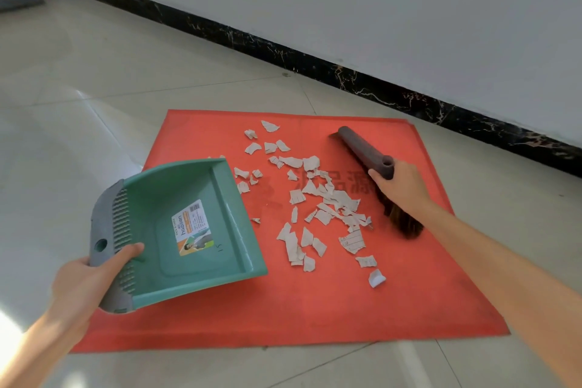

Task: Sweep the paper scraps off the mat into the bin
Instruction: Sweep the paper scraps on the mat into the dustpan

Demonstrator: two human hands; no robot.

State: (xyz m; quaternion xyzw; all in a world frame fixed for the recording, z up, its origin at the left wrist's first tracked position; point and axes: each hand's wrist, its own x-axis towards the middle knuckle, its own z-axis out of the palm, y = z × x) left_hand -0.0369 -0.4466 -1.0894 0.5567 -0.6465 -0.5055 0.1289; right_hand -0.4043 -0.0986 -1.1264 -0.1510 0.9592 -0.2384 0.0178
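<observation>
Fingers of the right hand wrap the brush, bristles down beside the paper scraps; the left hand clamps the dustpan, tilted, lip on the mat. Dustpan looks empty; sweeping seems barely begun. No bin shows.

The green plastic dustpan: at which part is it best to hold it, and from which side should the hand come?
Grip the green plastic dustpan at its grey ridged back edge, coming from the rear, opposite the open lip. The left hand does this now, thumb over the rim. That leaves the lip free to face the torn paper scraps on the red mat.
</observation>
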